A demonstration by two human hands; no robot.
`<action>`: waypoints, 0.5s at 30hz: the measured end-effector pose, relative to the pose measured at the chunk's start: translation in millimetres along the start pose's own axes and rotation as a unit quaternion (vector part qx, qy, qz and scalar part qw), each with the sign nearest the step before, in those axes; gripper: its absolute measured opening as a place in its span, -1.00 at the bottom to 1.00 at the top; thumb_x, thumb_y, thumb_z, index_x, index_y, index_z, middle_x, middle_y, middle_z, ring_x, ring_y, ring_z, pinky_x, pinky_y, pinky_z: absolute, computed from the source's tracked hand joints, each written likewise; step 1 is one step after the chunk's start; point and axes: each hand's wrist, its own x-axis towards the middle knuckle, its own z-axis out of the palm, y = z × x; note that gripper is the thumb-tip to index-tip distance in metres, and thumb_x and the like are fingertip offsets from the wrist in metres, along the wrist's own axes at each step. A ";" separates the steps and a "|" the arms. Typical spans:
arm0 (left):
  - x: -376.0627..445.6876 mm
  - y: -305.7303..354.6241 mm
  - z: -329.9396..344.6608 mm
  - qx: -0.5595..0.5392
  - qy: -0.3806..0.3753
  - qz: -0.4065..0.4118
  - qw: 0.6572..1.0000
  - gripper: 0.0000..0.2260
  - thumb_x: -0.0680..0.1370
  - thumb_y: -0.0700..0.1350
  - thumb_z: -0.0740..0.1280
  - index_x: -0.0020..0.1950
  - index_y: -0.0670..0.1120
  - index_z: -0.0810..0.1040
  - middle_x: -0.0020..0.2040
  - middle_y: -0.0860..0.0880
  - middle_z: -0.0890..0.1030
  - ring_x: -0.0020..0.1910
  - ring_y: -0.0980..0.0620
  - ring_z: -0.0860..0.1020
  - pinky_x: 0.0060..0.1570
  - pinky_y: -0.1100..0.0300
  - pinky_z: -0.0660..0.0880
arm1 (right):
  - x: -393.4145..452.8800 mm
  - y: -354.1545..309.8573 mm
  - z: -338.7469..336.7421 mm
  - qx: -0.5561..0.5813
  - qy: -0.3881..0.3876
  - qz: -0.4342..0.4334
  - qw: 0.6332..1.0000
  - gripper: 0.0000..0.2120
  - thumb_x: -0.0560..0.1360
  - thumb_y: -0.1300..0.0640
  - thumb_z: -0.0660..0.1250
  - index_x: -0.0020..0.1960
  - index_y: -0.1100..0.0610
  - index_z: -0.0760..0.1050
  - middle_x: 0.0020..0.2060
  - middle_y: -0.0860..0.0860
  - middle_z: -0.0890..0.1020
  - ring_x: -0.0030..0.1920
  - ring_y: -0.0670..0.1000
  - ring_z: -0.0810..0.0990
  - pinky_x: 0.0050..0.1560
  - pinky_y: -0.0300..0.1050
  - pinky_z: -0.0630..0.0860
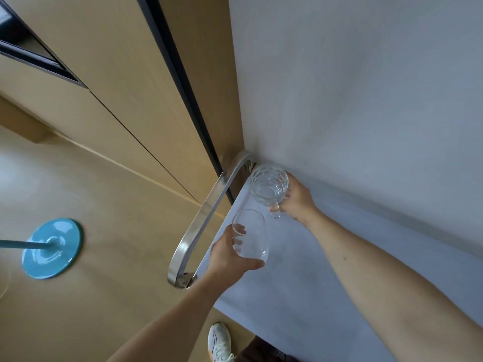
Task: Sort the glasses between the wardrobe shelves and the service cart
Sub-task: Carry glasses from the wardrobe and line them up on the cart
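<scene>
My left hand (230,259) grips a smooth clear glass (251,235) from below, fingers curled round its bowl, over the near left part of the service cart's pale top (300,283). Farther back, near the cart's far corner by the wall, my right hand (296,198) holds a clear cut-pattern mug (269,184) by its handle. Both glasses hang tilted just above the cart top; whether either touches it I cannot tell. The wardrobe (125,82) stands to the left with wooden doors closed in view; its shelves are hidden.
The cart's curved metal handle (206,218) runs along its left end, close to my left hand. A white wall (366,87) bounds the cart on the right. A blue round lamp base (51,248) with a pole stands on the wooden floor at left. My shoe (219,342) is below.
</scene>
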 end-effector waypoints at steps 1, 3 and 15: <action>-2.2 -0.7 0.2 0.002 -0.002 0.002 1.000 -0.28 0.21 -0.07 0.70 0.23 0.19 0.42 0.10 0.10 0.53 0.09 0.08 0.55 0.04 0.05 0.61 | -2.9 1.1 -1.0 -0.004 0.009 0.001 1.000 -0.08 0.19 0.45 0.62 0.46 0.01 0.43 0.24 0.03 0.62 0.18 0.06 0.61 0.18 -0.05 0.60; -6.9 -1.8 -0.8 0.009 -0.006 0.009 1.000 -0.28 0.21 -0.07 0.70 0.24 0.18 0.41 0.10 0.10 0.53 0.08 0.11 0.54 0.00 0.10 0.60 | -11.3 4.1 -7.3 -0.040 0.026 0.003 0.999 -0.12 0.27 0.46 0.56 0.48 0.00 0.40 0.31 0.04 0.58 0.14 0.04 0.56 0.08 -0.12 0.56; -50.7 -7.2 -15.5 0.009 -0.004 0.131 0.991 -0.35 0.19 -0.05 0.72 0.14 0.10 0.45 0.15 0.24 0.49 0.11 0.13 0.52 0.10 0.09 0.56 | -136.0 -4.8 -21.7 -0.133 0.125 -0.006 0.983 -0.26 0.37 0.29 0.52 0.50 0.02 0.41 0.38 0.04 0.52 0.31 0.08 0.51 0.18 -0.17 0.46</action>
